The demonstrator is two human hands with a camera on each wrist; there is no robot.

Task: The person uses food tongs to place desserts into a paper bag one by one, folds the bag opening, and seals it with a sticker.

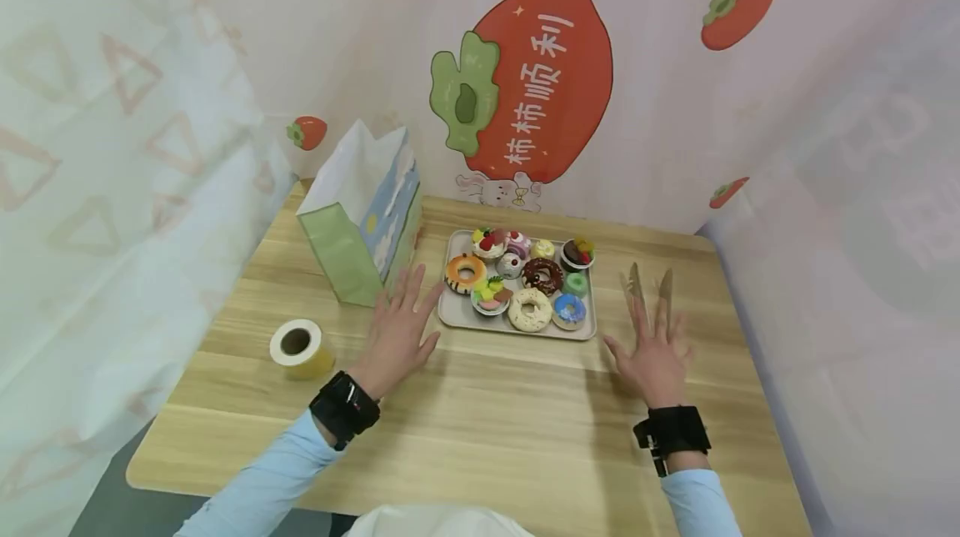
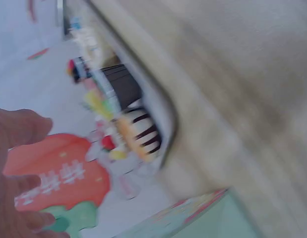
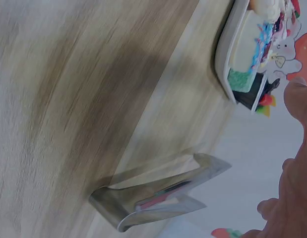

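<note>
A tray [image 1: 517, 332] of doughnuts and small cakes lies in the middle of the table; an orange-glazed doughnut [image 1: 466, 273] is at its left edge. My left hand [image 1: 396, 337], fingers spread and holding nothing, is between the tray and the paper bag [image 1: 347, 249]. On the right, my right hand [image 1: 654, 363] hangs over metal tongs [image 1: 636, 291] with its fingers spread. The right wrist view shows the tongs [image 3: 163, 193] on the table, their two arms apart, with the fingers clear of them. In the left wrist view the striped doughnut [image 2: 139, 133] is blurred.
Left of my left hand stands a roll of yellow tape or labels [image 1: 302, 348]. The wooden table [image 1: 495, 412] ends at a curtain [image 1: 645, 120] with printed fruit behind, and pale curtains hang on both sides.
</note>
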